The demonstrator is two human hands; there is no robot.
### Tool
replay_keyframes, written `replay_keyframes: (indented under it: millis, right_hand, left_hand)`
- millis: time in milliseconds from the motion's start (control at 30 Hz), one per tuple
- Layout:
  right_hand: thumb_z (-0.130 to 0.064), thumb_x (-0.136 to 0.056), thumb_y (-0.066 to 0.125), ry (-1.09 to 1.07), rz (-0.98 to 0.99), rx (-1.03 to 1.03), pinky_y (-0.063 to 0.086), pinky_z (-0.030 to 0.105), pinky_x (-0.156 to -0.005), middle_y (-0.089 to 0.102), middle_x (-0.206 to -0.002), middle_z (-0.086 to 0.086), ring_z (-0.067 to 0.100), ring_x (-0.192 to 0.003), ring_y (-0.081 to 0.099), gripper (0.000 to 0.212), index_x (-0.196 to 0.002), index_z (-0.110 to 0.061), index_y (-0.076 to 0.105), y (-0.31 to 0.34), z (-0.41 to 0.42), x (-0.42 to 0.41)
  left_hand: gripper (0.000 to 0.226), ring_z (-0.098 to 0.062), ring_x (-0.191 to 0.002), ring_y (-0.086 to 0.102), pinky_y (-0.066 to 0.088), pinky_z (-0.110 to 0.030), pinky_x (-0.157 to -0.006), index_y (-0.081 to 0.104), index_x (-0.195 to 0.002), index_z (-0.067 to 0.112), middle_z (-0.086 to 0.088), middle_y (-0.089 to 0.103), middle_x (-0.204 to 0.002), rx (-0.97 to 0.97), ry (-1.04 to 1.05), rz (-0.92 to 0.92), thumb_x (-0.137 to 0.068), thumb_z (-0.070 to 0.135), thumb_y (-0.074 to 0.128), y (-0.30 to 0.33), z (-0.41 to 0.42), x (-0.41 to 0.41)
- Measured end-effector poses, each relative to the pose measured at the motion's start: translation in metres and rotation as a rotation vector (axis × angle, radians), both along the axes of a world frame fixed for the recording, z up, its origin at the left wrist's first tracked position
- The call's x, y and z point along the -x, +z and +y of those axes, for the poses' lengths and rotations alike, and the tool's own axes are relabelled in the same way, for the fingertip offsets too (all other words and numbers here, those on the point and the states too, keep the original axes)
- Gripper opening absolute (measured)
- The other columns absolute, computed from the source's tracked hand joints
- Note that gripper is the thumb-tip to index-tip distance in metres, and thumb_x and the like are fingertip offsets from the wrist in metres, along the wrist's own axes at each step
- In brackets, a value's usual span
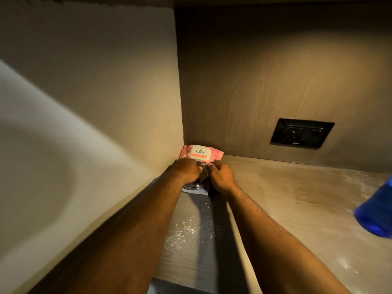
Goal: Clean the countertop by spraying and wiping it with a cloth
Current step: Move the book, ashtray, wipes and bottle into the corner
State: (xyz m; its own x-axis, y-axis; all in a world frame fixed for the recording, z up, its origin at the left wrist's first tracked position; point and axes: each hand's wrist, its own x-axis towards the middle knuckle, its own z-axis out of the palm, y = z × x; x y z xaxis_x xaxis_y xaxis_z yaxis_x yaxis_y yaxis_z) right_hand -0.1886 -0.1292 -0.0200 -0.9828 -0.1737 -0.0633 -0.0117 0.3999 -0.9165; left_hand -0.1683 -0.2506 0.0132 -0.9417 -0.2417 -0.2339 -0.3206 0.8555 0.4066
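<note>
Beside wipes pack (200,154): both hands (187,169) (221,176) curled, grip contents unclear | tabletop (286,198) looks sprayed | wiping left, likely.

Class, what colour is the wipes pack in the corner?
Pink, with a pale label; the wipes pack shows in the head view.

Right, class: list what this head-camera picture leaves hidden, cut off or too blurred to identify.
1. Head view: the shiny round object is mostly covered by the left hand and right hand; what it is stays unclear.
2. The blue bottle is cut off by the right edge and blurred; no nozzle shows.
3. The pink wipes pack: small print unreadable.
4. No cloth is visible.
</note>
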Motion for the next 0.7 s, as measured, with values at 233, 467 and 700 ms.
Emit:
replay_keyframes:
  millis: [233,467,700]
  right_hand:
    - [-0.037,-0.098,0.051,-0.297,0.164,0.064,0.044,0.033,-0.095,0.067,-0.112,0.011,0.024,-0.110,0.059,0.035,-0.109,-0.008,0.067,0.042,0.111,-0.039]
    - [-0.036,-0.091,0.060,-0.948,0.453,0.208,0.049,0.034,-0.072,0.066,-0.090,0.006,0.011,-0.073,0.056,0.018,-0.096,-0.020,0.066,0.080,0.284,-0.108]
    - [-0.060,-0.069,0.076,-0.709,0.227,-0.225,0.035,0.049,-0.112,0.026,-0.159,0.013,0.032,-0.143,0.032,0.118,-0.156,-0.018,0.008,0.109,0.385,-0.085]
  left_hand:
    - [0.037,-0.037,-0.113,0.053,0.044,-0.037,-0.090,0.057,-0.118,0.008,-0.019,0.057,-0.127,0.001,-0.116,0.185,-0.094,0.035,0.048,0.010,0.055,-0.022]
    - [0.044,-0.030,-0.131,0.044,0.035,-0.036,-0.108,0.047,-0.138,0.011,-0.013,0.047,-0.144,-0.295,-0.271,0.188,-0.097,0.026,0.048,-0.004,0.208,-0.044]
    - [0.049,-0.020,-0.133,0.042,0.038,-0.026,-0.100,0.038,-0.144,0.016,-0.005,0.041,-0.149,-0.813,-0.336,0.085,-0.097,0.005,0.044,0.024,0.342,-0.055]
